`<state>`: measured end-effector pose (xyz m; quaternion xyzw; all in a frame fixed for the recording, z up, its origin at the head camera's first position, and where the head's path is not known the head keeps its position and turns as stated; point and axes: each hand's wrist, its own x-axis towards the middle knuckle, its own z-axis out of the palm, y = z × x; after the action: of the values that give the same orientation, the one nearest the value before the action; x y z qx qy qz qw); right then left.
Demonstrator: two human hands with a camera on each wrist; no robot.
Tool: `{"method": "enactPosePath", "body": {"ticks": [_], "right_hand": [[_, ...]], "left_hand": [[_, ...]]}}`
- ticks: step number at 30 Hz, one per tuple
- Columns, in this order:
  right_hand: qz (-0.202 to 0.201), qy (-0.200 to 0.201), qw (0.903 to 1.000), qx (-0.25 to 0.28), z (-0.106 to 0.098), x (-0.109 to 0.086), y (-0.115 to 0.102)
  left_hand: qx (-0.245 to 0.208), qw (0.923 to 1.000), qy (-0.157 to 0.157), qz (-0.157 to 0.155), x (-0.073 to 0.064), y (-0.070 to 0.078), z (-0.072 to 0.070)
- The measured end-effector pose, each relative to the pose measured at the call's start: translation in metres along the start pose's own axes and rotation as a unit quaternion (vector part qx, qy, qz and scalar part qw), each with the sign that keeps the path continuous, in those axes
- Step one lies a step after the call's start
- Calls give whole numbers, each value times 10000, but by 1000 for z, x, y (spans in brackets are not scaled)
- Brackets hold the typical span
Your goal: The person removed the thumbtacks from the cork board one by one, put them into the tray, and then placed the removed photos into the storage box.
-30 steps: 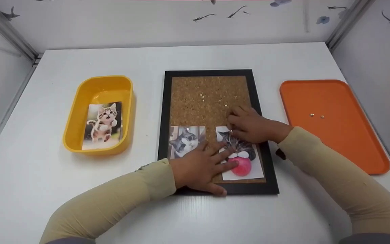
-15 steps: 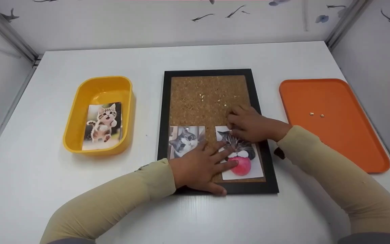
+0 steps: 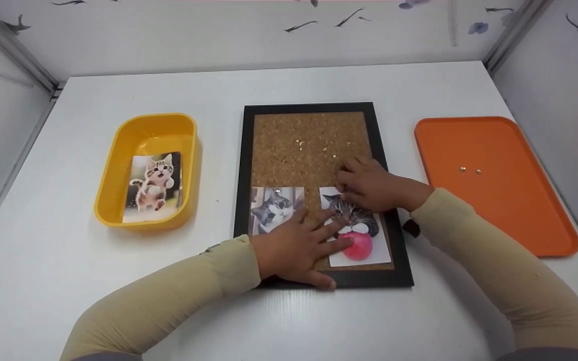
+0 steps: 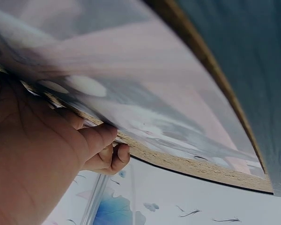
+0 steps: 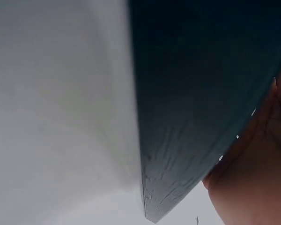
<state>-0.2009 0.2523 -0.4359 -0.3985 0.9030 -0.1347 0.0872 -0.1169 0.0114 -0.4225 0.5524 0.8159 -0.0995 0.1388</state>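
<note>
My left hand (image 3: pixel 299 250) lies spread over the lower part of a black-framed cork board (image 3: pixel 314 145). Its fingers rest on a cat photo (image 3: pixel 360 248) with a pink ball; the palm overlaps a grey-and-white cat photo (image 3: pixel 271 213) on the left. That left photo has a small push pin (image 3: pixel 278 191) at its top edge. With curled fingers, my right hand (image 3: pixel 369 184) pinches a small push pin at the top of the pink-ball photo, the pin mostly hidden by thumb and fingers. In the left wrist view, the left hand (image 4: pixel 42 145) is beside a photo surface (image 4: pixel 145 84).
Left of the board stands a yellow bin (image 3: pixel 191 150) with a kitten photo (image 3: pixel 153 188) in it. An orange tray (image 3: pixel 499 215) on the right holds two small metallic pins (image 3: pixel 470 170). Light specks (image 3: pixel 299 144) show on the upper cork. White panels (image 3: pixel 193 40) enclose the table.
Both hands keep nearly the same place on the board. The glint of the pin by the right thumb is less visible now. Photos, bin and tray stay put.
</note>
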Motion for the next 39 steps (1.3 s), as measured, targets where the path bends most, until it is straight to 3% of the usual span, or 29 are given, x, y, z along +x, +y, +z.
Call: {"method": "enactPosePath", "body": {"ticks": [15, 39], "right_hand": [[568, -99, 9983, 49, -3, -3, -8], [660, -109, 9977, 85, -3, -3, -8]], "left_hand": [[121, 9999, -112, -30, 1, 0, -1], [62, 9999, -90, -28, 1, 0, 0]]}}
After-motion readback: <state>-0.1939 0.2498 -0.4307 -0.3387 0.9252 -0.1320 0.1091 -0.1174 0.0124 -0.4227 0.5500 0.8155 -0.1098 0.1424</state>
